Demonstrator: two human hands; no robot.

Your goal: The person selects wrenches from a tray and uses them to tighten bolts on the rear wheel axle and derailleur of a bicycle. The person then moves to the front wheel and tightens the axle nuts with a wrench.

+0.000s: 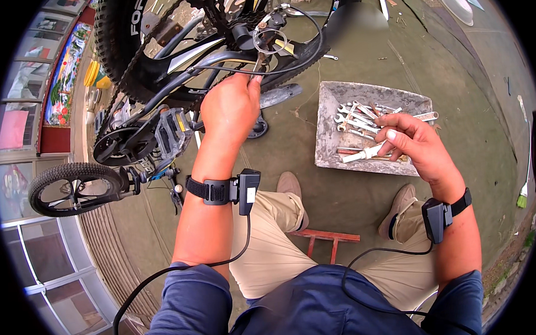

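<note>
A bicycle with fat knobbly tyres lies tipped over ahead of me on the left. My left hand [233, 106] is closed beside its rear wheel [119, 40], next to the derailleur [269, 37] and a looped black cable [318, 44]. A narrow metal piece shows at its thumb and fingertips; the grip hides what it is. Over a worn grey metal box [331, 121] of tools, my right hand [421, 147] is loosely curled with thumb and forefinger apart. A white-handled tool [362, 154] lies by its lower fingers, and several wrenches [355, 116] are heaped in the box.
A pedal [173, 132] and the front wheel [74, 189] stick out left of my arm. A low red metal stool frame [326, 235] stands between my feet. A brush with green bristles [523, 197] lies far right. Cables trail from both wristbands.
</note>
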